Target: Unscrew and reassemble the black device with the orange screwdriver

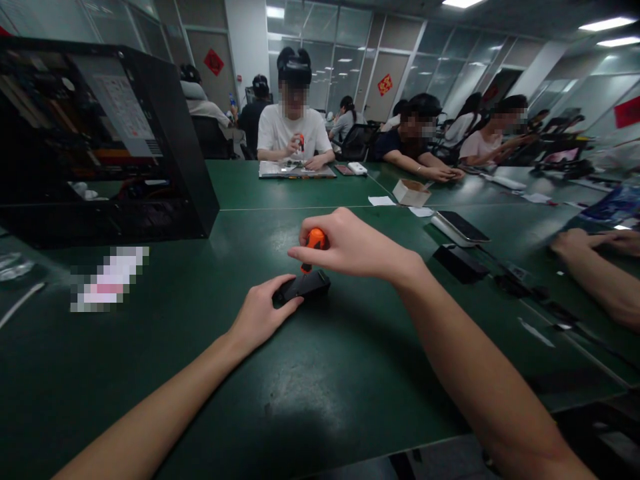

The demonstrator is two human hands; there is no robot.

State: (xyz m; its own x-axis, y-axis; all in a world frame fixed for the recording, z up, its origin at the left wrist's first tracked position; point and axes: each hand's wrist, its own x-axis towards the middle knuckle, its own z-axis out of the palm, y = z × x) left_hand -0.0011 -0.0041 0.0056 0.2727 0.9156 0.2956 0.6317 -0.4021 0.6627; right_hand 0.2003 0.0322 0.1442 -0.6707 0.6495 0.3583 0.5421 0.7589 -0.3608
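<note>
Tabletop (pixel 150 373) is dark green and glossy, in a glass-walled office under ceiling lights. Right hand (pixel 350 248) clamps its fingers on an orange screwdriver (pixel 315 241), upright over a black device (pixel 306 285) at centre. Left hand (pixel 260 313) pinches the device's near end. Computer case (pixel 100 140) at ten o'clock; phone (pixel 463 227) at two o'clock.
</note>
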